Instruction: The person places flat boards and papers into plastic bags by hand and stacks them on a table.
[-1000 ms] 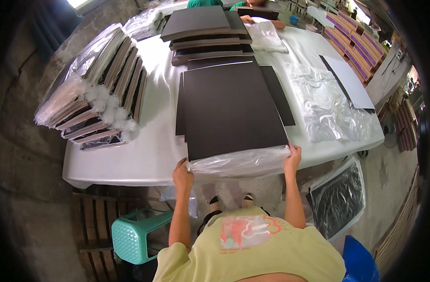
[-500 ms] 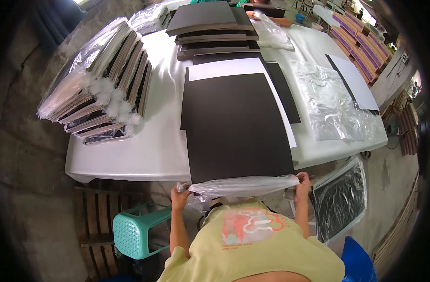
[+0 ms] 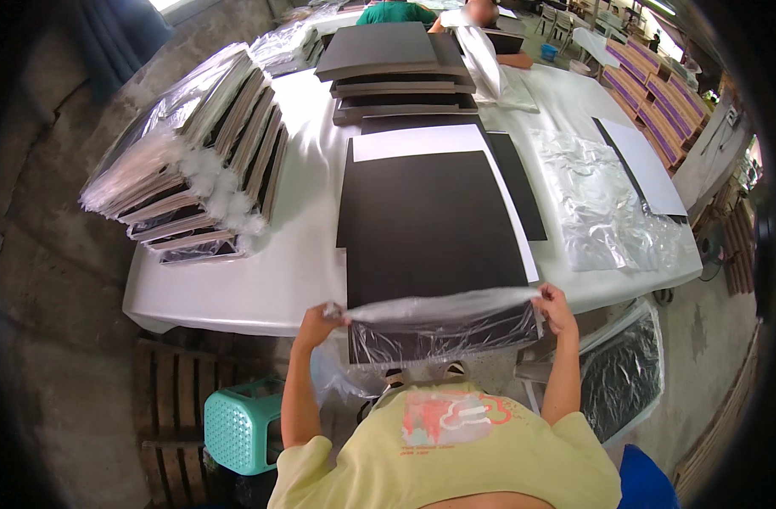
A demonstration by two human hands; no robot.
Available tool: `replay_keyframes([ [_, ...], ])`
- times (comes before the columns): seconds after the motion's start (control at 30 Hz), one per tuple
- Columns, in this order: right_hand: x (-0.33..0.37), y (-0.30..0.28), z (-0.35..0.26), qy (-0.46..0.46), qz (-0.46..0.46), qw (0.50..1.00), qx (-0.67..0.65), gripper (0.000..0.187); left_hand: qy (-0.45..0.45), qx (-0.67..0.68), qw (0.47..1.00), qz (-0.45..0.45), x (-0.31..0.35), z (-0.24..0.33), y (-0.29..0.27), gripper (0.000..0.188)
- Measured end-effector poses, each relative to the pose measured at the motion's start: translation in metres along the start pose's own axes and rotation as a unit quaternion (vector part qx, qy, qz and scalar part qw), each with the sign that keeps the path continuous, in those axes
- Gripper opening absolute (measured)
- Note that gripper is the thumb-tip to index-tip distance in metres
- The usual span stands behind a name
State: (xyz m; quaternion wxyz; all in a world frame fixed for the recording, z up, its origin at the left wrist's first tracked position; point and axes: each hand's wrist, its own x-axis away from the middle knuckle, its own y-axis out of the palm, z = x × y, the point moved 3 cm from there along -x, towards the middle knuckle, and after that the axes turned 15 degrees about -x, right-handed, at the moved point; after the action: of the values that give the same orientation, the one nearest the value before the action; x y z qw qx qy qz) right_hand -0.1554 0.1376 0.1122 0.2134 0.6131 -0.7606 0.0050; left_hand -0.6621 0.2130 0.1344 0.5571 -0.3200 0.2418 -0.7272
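Observation:
A clear plastic bag (image 3: 443,333) covers the near end of a large black board (image 3: 430,225), which juts past the table's front edge toward me. My left hand (image 3: 322,322) pinches the bag's mouth at the board's left side. On the opposite side my right hand (image 3: 555,307) grips the other end of the mouth, and the gathered film stretches between the two. White sheet (image 3: 409,144) shows under the board along its far and right edges. More black board (image 3: 523,187) lies beneath, sticking out to the right.
Bagged boards (image 3: 201,153) are stacked at the table's left. Thick black boards (image 3: 379,51) pile up at the back, near another person (image 3: 396,12). Clear bags (image 3: 591,204) and a white sheet (image 3: 647,170) lie right. A green stool (image 3: 239,428) and a bagged board (image 3: 621,373) stand below.
Both hands have moved up and away from me, drawing the bag's mouth farther over the board. Its near end now shows through the film.

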Motion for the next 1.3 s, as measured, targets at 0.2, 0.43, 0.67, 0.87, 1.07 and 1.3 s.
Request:
replay_keyframes([
  [0.2,-0.001,0.022,0.021,-0.154,0.083,0.975,0.141,0.016,0.022,-0.036,0.998,0.049,-0.011,-0.011,0.027,0.043],
  [0.43,0.047,-0.02,0.088,-0.193,0.108,0.954,0.204,0.009,0.127,-0.277,0.952,-0.037,0.052,-0.037,0.082,0.034],
  [0.67,0.009,-0.001,0.036,-0.169,0.087,0.97,0.151,0.017,0.045,-0.209,0.977,-0.016,-0.007,0.019,0.019,0.034],
  [0.87,0.039,-0.023,0.102,-0.275,0.097,0.887,0.358,0.01,0.159,-0.298,0.939,0.061,0.05,-0.024,0.074,0.029],
  [1.07,0.07,-0.021,0.131,-0.324,0.041,0.878,0.349,0.014,0.102,-0.327,0.939,-0.028,0.081,-0.065,0.122,0.032],
  [1.3,0.049,-0.003,0.075,-0.132,-0.129,0.82,0.541,0.016,0.162,-0.254,0.953,0.024,0.03,-0.047,0.071,0.024],
])
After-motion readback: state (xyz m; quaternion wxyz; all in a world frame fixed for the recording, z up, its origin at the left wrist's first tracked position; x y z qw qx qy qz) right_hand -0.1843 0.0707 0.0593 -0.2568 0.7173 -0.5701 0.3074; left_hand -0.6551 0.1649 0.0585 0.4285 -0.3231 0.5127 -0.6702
